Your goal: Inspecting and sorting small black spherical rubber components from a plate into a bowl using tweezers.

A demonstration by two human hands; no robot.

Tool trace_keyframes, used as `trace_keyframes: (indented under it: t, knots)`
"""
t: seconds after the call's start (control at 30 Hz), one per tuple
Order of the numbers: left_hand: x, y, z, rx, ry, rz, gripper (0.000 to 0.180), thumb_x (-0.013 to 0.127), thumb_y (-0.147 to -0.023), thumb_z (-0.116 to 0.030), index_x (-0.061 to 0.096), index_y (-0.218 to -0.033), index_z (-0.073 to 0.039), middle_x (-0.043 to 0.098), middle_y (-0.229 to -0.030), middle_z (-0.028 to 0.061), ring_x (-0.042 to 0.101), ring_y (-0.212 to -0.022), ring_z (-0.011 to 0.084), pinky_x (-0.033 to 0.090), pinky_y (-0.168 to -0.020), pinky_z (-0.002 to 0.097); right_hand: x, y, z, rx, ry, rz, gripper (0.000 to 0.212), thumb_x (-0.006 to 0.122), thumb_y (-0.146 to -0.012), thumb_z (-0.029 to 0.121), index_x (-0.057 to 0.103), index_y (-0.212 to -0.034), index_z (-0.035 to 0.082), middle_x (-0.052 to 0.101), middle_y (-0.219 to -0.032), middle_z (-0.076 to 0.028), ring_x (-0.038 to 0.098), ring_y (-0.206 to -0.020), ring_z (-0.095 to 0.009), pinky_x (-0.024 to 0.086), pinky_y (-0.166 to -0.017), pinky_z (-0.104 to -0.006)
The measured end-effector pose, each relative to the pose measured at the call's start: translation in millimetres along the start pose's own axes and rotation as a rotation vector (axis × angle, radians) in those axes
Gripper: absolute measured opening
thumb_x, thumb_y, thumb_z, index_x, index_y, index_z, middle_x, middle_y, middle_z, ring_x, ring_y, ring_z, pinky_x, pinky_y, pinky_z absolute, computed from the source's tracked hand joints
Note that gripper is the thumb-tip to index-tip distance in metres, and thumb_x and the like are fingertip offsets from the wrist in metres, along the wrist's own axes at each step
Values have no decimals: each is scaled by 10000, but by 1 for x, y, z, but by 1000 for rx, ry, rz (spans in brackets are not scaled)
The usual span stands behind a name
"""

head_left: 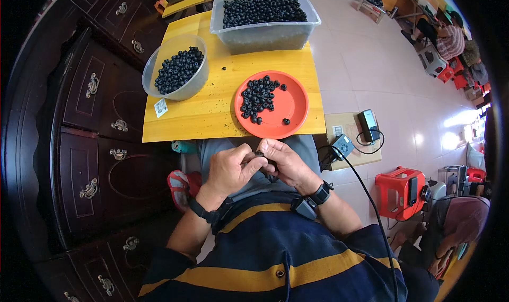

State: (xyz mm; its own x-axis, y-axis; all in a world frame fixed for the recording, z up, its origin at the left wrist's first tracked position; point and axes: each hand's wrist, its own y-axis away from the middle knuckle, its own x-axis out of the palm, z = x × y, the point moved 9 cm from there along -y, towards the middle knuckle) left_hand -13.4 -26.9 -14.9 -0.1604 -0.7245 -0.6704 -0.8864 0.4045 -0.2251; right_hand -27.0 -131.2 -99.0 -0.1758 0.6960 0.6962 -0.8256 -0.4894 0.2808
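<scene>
My left hand [230, 167] and my right hand [286, 161] meet over my lap, just off the table's near edge. Their fingers are pinched together around a small dark piece [259, 153], mostly hidden by the thumbs. A red plate [290, 101] lies right ahead of them, carrying a loose cluster of black, bead-like rounds [257, 96], some showing a hole. To its left stands a clear round tub [199, 85] with many more of these rounds. Behind, a large translucent bin [265, 37] is heaped with similar black rounds.
The yellow table [222, 122] bears dark crumbs and one stray piece. Dark wooden drawers [85, 143] line the left. A box with a black device [368, 123] and cables stands right, beyond it a red stool [389, 193]. Other people sit at the far right.
</scene>
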Motion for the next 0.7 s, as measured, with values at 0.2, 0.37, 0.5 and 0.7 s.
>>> trace_keyframes:
  t: [0.2, 0.37, 0.5, 0.7]
  knots:
    - [-13, -5, -10, -4, 57, -31, 368, 772, -861, -405, 625, -855, -67, 643, -662, 82, 628, -542, 236, 471, -501, 344, 4, -1, 2, -1, -83, 32, 269, 580, -1031, 363, 588, -915, 120, 533, -734, 55, 427, -550, -23, 321, -469, -169]
    - [-10, -8, -10, 34, 9, -24, 410, 772, -848, -446, 618, -838, -67, 619, -646, 81, 606, -527, 232, 460, -495, 347, 9, -1, 2, -5, -90, 58, 241, 589, -1029, 342, 588, -927, 124, 551, -757, 55, 428, -554, -15, 326, -474, -165]
    - [-9, -10, -12, 34, -28, 13, 437, 749, -858, -478, 604, -814, -68, 596, -625, 81, 588, -512, 236, 446, -483, 357, 9, -1, 0, -18, -65, 79, 187, 603, -1024, 299, 583, -949, 129, 567, -777, 57, 432, -560, -10, 330, -479, -163]
    - [-9, -9, -15, 79, -81, -12, 413, 718, -888, -459, 587, -811, -75, 614, -641, 89, 620, -545, 279, 466, -507, 384, 8, -3, -2, -24, -60, 74, 163, 594, -1029, 276, 581, -959, 130, 565, -773, 57, 438, -564, -13, 325, -481, -163]
